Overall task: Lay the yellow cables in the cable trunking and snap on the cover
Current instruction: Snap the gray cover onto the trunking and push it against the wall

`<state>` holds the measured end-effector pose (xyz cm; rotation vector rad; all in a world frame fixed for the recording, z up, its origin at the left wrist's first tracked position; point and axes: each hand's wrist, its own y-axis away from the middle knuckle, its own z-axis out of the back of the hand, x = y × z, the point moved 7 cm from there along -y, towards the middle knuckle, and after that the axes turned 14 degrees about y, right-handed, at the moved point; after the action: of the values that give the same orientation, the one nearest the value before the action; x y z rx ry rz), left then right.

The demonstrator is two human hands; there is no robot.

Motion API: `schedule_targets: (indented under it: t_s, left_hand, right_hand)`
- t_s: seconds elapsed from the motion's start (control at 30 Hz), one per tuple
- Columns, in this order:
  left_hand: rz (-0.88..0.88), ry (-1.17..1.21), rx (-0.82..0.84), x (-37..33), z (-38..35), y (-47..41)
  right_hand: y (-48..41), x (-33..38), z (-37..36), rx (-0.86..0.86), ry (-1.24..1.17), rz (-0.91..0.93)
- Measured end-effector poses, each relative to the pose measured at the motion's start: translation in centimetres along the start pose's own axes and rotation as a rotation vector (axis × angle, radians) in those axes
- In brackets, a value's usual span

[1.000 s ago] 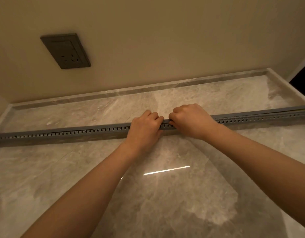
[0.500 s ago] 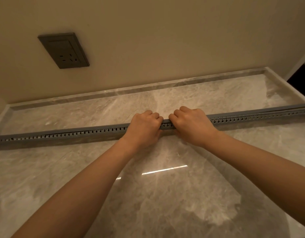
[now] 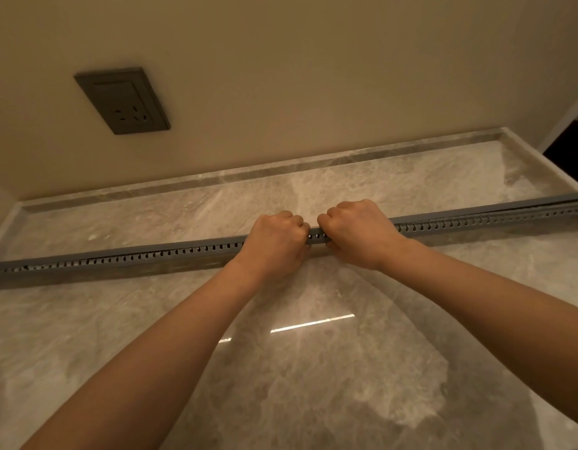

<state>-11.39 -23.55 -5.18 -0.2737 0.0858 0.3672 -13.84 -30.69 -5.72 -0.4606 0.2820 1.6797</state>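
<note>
Polished grey marble floor (image 3: 313,384) fills the lower part of the head view, meeting a beige wall (image 3: 313,76) along a low marble skirting (image 3: 281,167); a dark wall socket (image 3: 122,100) sits high on the left. At far right the wall ends at a dark doorway (image 3: 570,141).

Across the floor, from the left edge of the view to the right edge, runs the grey cable trunking (image 3: 135,259), its slotted near side facing the camera and its line rising slightly toward the right. Bare floor lies open on both sides of it, a narrower strip toward the skirting and a wide stretch toward the camera.

Near the middle of the run, the left hand (image 3: 274,241) and right hand (image 3: 359,232) sit side by side, almost touching, each curled into a fist over the top of the trunking with fingers wrapped over its far edge. Between the knuckles a short piece of slotted wall shows.

At the far right end the cover (image 3: 541,203) stands slightly proud of the trunking, a thin dark gap beneath it. Yellow cables are hidden from view.
</note>
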Motion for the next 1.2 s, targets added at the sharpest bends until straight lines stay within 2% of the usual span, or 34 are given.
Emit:
schedule_targets:
  t_s: [0.13,0.23,0.47,0.63,0.9,1.2]
  left_hand:
    - [0.016,-0.016,-0.067,1.0,-0.5,0.2]
    - [0.025,-0.022,-0.055,1.1,-0.8,0.4]
    - [0.056,-0.098,-0.014,0.1,-0.3,-0.1]
    - [0.051,-0.072,-0.040,-1.2,-1.2,-0.9]
    - [0.116,-0.217,0.018,-2.3,-1.6,-2.4]
    - [0.185,-0.075,0.038,-1.4,-2.6,-3.2]
  right_hand:
    - [1.0,-0.9,0.1,-0.137,-0.088,0.005]
    - [1.8,-1.8,-0.9,-0.117,-0.140,0.005]
    - [3.2,-4.0,-2.1,-0.125,-0.198,-0.133]
    - [2.9,-4.1,-1.9,-0.125,-0.239,-0.145]
    - [3.9,-4.3,-1.4,-0.210,-0.354,-0.104]
    - [6.4,-8.2,-3.4,-0.140,-0.376,-0.111]
